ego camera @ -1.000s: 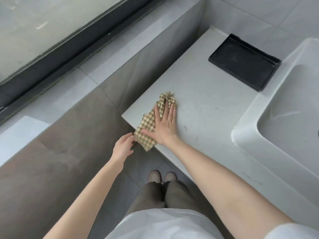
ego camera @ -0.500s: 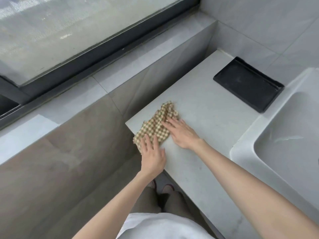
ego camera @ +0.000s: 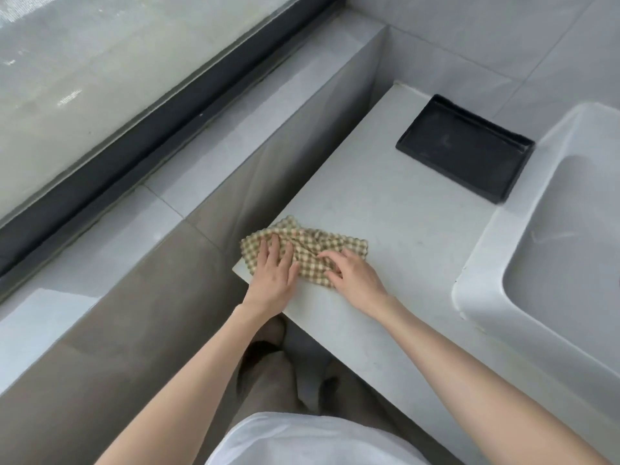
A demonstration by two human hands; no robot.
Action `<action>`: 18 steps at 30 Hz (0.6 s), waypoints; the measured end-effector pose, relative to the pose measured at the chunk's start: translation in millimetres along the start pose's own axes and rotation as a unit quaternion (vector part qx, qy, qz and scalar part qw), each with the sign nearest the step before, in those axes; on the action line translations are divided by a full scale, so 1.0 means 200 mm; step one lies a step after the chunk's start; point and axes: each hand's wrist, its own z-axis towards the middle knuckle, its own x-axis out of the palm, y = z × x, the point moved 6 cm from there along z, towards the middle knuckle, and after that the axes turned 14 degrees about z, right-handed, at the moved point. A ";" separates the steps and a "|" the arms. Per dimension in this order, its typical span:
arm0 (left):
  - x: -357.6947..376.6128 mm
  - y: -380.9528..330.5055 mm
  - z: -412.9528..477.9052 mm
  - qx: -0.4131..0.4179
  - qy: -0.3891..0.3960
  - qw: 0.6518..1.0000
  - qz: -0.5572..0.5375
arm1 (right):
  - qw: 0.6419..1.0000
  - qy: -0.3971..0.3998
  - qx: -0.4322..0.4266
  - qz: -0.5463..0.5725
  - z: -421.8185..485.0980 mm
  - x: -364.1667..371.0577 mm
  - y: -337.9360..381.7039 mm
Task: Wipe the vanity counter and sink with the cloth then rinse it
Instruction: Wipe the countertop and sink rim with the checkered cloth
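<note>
1. Fingers of left hand: straight, pressed flat on cloth, gripping nothing.
2. Fingers of right hand: bent, tips down on cloth; cannot tell whether pinching a fold.
3. Cloth position: near left corner of counter, creased between both hands, well apart from sink and black tray.
4. Change over the last second: previously narrow and bunched under a flat right hand alone; now drawn out wider, with left hand moved from the counter edge onto it.
5. Meaning, as judged: wiping paused to open a broader face; counter, sink and rinse all outstanding.
</note>
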 end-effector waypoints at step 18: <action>-0.30 -0.30 0.92 0.275 0.059 0.958 0.050 | 0.959 -0.184 0.216 -0.006 0.46 -0.40 -0.31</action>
